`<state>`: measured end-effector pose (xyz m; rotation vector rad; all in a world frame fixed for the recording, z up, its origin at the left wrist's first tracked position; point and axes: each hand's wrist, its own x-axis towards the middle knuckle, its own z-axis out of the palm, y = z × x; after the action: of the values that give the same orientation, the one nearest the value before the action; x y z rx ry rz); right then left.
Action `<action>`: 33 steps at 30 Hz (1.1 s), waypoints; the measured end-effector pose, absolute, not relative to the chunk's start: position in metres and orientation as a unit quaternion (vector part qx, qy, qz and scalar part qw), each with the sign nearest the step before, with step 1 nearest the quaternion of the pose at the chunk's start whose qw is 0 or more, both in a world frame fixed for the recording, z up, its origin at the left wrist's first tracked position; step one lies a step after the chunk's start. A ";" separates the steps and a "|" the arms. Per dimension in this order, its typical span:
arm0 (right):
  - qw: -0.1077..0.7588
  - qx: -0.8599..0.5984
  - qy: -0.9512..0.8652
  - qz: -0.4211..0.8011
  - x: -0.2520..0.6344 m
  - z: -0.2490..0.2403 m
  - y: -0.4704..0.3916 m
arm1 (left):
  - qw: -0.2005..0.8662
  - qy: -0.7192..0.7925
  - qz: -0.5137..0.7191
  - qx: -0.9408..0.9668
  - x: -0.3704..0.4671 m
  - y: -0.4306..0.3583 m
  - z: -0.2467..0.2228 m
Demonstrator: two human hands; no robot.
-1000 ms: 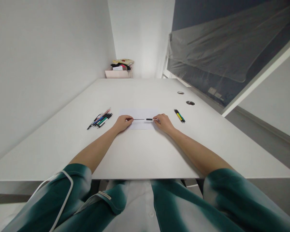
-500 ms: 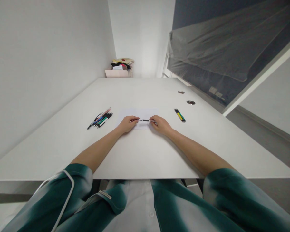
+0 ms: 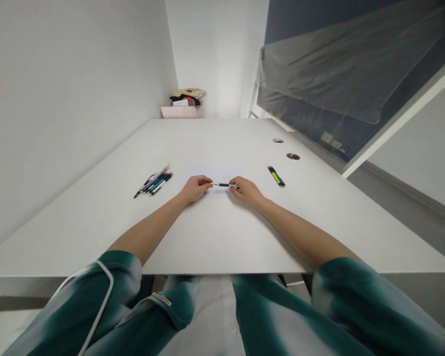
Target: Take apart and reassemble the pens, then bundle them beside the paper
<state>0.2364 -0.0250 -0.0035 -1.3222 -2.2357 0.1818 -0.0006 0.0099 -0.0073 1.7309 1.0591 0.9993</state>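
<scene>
Left hand (image 3: 196, 188) pinches the pen's (image 3: 224, 185) slim end, right hand (image 3: 247, 191) its barrel; best keep them in line.

- You can read no text, brand or number.
- The small label (image 3: 161, 298) on your clothing (image 3: 183, 307), lower left of frame centre, bears marks too tiny to make out.

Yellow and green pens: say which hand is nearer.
Right. The right hand is left of the pens, the left hand farther off on the same side.
</scene>
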 end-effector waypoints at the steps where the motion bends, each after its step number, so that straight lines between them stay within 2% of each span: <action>1: 0.267 -0.489 -0.828 0.067 0.236 -0.004 -0.025 | 0.431 0.420 0.400 0.691 0.000 0.009 -0.007; 33: 0.235 -0.481 -0.843 0.045 0.229 -0.001 -0.029 | 0.390 0.423 0.359 0.735 0.006 0.002 -0.004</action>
<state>0.2288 -0.0291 -0.0011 -1.3210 -2.3139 0.1239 0.0059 0.0022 -0.0036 1.8681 1.0753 0.9137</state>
